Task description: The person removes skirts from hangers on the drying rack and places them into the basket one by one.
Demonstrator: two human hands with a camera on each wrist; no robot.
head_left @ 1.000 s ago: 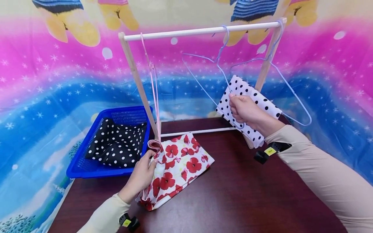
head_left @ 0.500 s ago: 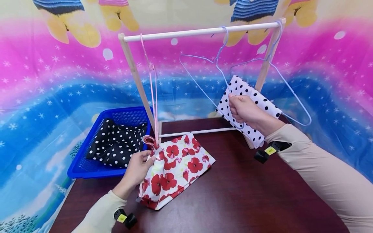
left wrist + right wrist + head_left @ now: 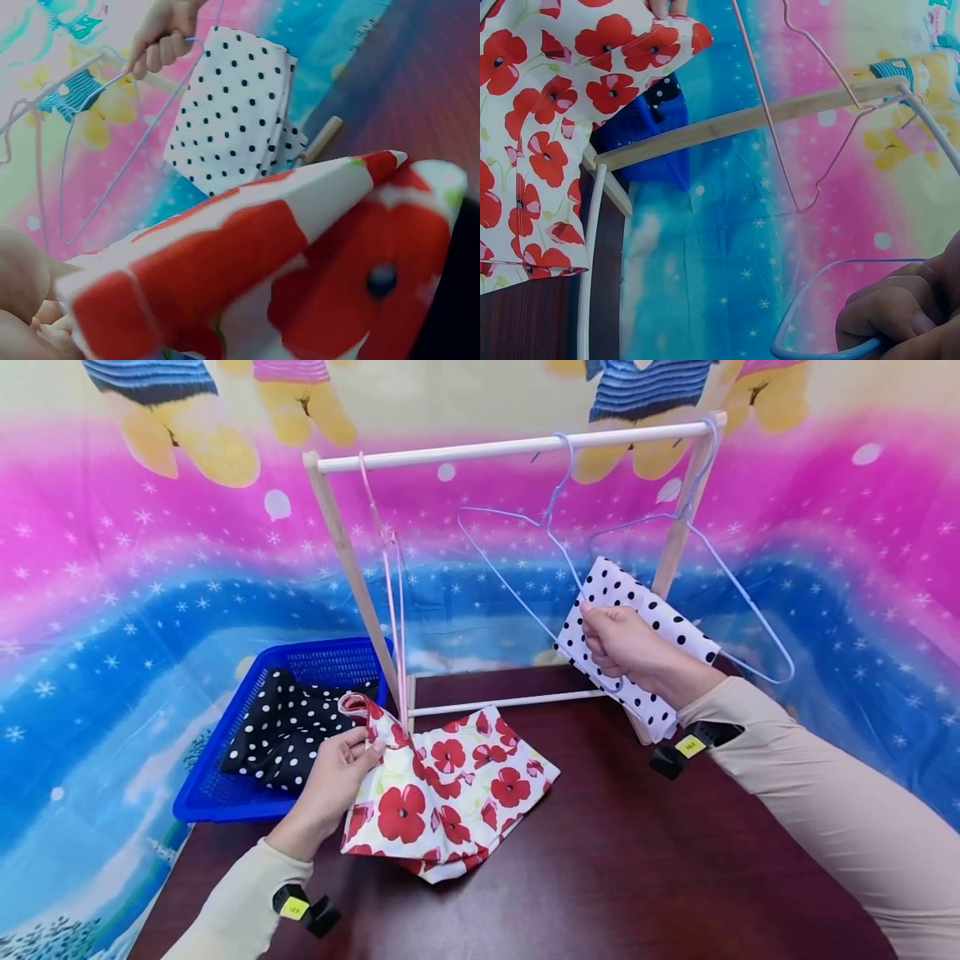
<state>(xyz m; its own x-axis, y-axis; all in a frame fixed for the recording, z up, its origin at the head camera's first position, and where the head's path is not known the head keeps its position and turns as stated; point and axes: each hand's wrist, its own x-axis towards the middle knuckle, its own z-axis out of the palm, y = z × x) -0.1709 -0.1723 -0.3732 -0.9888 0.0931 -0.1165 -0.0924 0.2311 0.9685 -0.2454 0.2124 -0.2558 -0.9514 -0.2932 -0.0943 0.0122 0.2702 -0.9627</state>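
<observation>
My left hand [image 3: 330, 777] pinches the upper left edge of a white garment with red flowers [image 3: 450, 777], which spreads over the front of the rack. In the left wrist view, a fold of this flowered garment [image 3: 210, 270] fills the foreground. With curled fingers, my right hand [image 3: 626, 639] grips the lower right part of a purple wire hanger [image 3: 517, 585] hooked on the rack's bar. The right wrist view shows the same hand [image 3: 892, 315] round the hanger wire [image 3: 787, 330]. A pink hanger [image 3: 390, 585] hangs edge-on; whether its lower end touches the garment cannot be told.
A wooden rack [image 3: 487, 450] stands on the dark table [image 3: 637, 860]. Behind my right hand, a white cloth with black dots [image 3: 675, 627] hangs on another purple hanger [image 3: 738, 581]. A blue basket [image 3: 198, 793] at left holds a black cloth with white dots [image 3: 277, 727].
My left hand has moved a little left and up with the garment's edge, and the flowered fabric has opened out wider. My right hand keeps its grip on the purple hanger.
</observation>
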